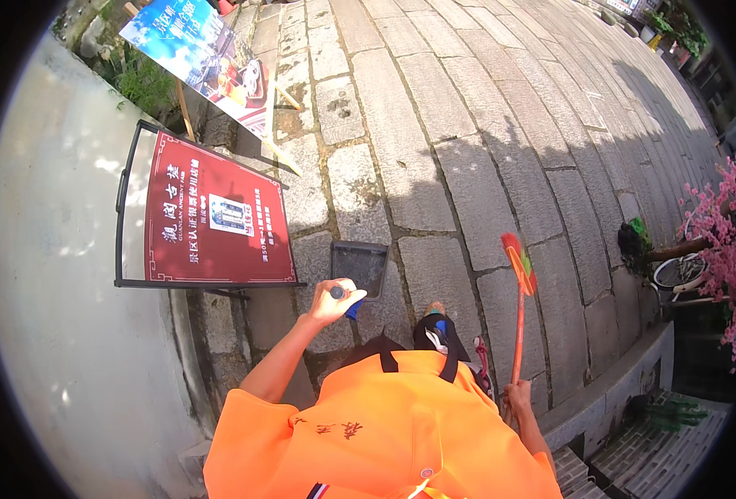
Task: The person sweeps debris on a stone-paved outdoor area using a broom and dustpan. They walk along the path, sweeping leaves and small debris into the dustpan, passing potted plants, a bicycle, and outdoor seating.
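Observation:
My left hand (333,303) is closed round the upright dark handle of a long-handled dustpan; the handle's top end pokes out of the fist. The pan (361,268) itself is dark grey and rests on the stone paving just ahead of that hand. A bit of blue shows under my fingers. Out to the right, my right hand (518,399) grips the red stick of a broom (518,333). Its red and orange head (518,259), with some green bristles, points away from me and lies apart from the dustpan.
At left a red sign board (214,212) on a black frame stands by a pale wall (69,333). Beyond it, a blue poster (210,62) leans on a wooden easel. Pink blossoms (721,241), a bicycle wheel (681,271) and a stone ledge (609,391) are at right.

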Tool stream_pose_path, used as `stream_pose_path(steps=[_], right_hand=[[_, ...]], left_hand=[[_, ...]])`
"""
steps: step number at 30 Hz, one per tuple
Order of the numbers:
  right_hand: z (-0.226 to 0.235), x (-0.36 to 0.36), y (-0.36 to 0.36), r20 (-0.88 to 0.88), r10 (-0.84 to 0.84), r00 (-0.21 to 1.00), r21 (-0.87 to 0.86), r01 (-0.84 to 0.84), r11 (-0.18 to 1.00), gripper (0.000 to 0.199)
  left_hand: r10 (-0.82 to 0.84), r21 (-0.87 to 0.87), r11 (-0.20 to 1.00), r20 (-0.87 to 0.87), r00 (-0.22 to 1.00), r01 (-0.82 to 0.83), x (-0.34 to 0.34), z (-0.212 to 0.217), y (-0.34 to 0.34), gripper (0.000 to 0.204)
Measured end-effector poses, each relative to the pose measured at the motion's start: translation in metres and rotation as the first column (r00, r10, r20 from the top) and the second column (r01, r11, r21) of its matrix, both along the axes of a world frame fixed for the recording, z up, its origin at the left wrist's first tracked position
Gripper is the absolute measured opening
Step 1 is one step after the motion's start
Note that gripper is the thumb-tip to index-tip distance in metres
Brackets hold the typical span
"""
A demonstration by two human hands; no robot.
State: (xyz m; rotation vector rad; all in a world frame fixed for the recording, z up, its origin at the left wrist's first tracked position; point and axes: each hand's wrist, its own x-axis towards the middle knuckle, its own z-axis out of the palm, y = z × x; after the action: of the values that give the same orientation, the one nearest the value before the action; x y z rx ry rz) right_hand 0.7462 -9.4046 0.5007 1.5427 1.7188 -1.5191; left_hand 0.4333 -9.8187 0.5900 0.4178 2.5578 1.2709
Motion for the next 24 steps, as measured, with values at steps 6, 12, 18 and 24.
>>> stream_pose_path(steps=[6,12,18,24], right_hand=[[0.069,-0.298,0.049,-0.326,0.065,0.943,-0.193,-0.134,0.972,0.006],[0.043,-0.464,0.059,-0.078,0.479,0.875,-0.012,-0.481,0.877,0.012],[0.007,-0.634,-0.002,0.181,0.741,0.646,0.190,-0.762,0.619,0.017],[0.102,-0.673,0.011,0.158,0.570,0.806,-0.465,-0.449,0.763,0.010]], left_hand=[[-0.113,0.007,0.994,-0.032,0.993,0.113,-0.167,-0.020,0.018,0.030],[-0.118,-0.025,0.993,-0.143,0.983,0.116,-0.331,-0.101,0.031,0.029],[-0.079,-0.018,0.997,0.080,0.994,0.081,-0.468,-0.186,0.048,0.031],[-0.019,-0.048,0.998,0.231,0.973,0.031,-0.544,-0.197,0.053,0.030]])
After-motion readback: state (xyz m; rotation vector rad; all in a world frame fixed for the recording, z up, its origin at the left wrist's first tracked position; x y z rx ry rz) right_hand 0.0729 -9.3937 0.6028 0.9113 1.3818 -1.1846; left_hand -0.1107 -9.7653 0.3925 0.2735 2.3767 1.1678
